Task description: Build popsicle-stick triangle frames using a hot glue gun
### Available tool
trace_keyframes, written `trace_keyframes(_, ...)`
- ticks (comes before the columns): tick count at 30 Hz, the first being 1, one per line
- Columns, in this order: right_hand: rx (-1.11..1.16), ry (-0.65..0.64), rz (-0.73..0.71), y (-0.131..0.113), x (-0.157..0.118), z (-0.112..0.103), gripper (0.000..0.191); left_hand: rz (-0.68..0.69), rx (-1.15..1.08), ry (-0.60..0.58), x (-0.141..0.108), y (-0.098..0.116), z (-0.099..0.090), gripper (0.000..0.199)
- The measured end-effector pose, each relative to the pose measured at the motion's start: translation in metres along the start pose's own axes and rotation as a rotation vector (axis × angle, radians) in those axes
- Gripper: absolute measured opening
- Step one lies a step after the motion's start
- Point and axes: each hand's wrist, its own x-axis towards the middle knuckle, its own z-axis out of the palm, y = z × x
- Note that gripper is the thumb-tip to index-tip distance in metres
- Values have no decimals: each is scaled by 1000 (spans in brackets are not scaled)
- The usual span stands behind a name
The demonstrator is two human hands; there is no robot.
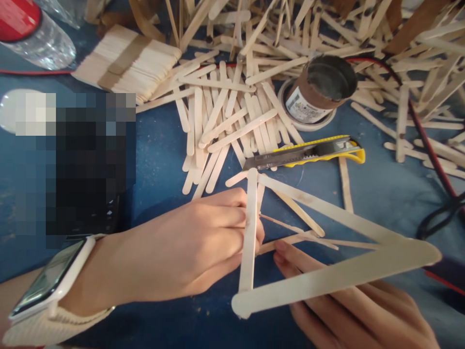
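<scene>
A triangular frame of wooden popsicle sticks (319,282) stands up toward the camera, with thinner sticks joined below it. My left hand (199,242), wearing a watch (47,281), is closed around the frame's left side; an upright stick hides its fingertips. From the lower right, my right hand (366,315) reaches under the broad front stick, its fingertips pinching a lower stick of the frame. That front stick covers part of these fingers. Just beyond the frame lies a yellow utility knife (308,151) with its blade out, pointing left.
Loose popsicle sticks (232,116) are heaped across the back. A stacked bundle of sticks (127,63) lies back left, near a clear bottle (47,46). An open brown tin (308,99) sits on a round lid. Red and black cables (425,131) run down the right side.
</scene>
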Motion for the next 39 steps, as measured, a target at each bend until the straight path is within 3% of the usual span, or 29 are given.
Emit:
trace_keyframes(6,-31,-15,25,-2,-1,0,22,12,50,-29,0,1,-1,32)
trace_keyframes(12,-15,-16,-7,-1,3,-3,24,25,-23,43,-2,-1,4,21)
trace_keyframes(19,-19,-4,-28,1,0,0,26,29,-26,39,-2,-2,4,17)
trace_keyframes(26,-26,-41,35,-1,-8,3,30,5,7,-23,1,-2,2,32)
trace_keyframes(33,-22,48,71,-3,-29,23,39,2,4,-68,1,-3,0,42)
trace_keyframes(39,-33,-9,71,-2,-34,19,45,-44,-27,-37,0,0,1,26)
